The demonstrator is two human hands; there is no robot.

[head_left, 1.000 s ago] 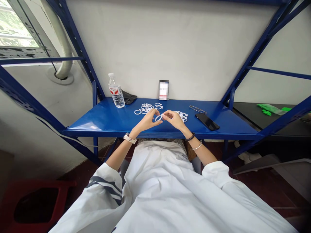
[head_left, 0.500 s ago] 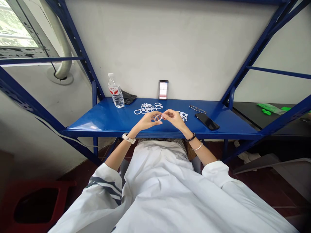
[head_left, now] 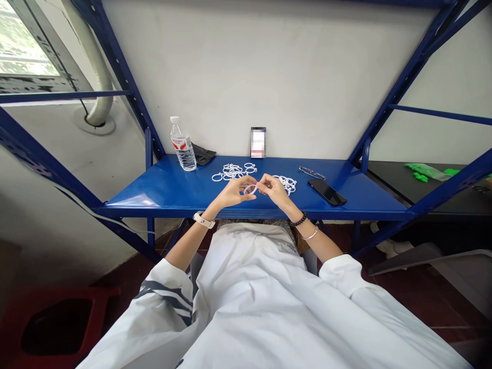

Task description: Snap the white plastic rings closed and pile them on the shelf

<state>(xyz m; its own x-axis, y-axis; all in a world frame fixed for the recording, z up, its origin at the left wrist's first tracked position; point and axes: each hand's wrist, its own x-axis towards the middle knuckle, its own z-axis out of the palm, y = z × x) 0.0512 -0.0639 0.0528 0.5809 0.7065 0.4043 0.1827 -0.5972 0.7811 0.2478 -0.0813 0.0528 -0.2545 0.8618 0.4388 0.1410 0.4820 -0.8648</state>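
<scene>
My left hand [head_left: 232, 192] and my right hand [head_left: 275, 189] meet above the middle of the blue shelf [head_left: 172, 187]. Between their fingertips they pinch one white plastic ring [head_left: 251, 189]. A heap of several white rings [head_left: 232, 171] lies just behind my left hand. A smaller bunch of white rings [head_left: 289, 183] lies behind my right hand. A watch sits on my left wrist, and bracelets circle my right wrist.
A water bottle [head_left: 183, 145] and a dark pouch [head_left: 203, 153] stand at the back left. A phone [head_left: 258, 142] leans upright on the wall. Glasses [head_left: 312, 172] and a black phone [head_left: 326, 192] lie right. Blue rack posts flank the shelf; a red stool [head_left: 57, 323] sits lower left.
Both hands stayed in place with the ring between them. My right hand's fingers have closed in a little more over the ring.
</scene>
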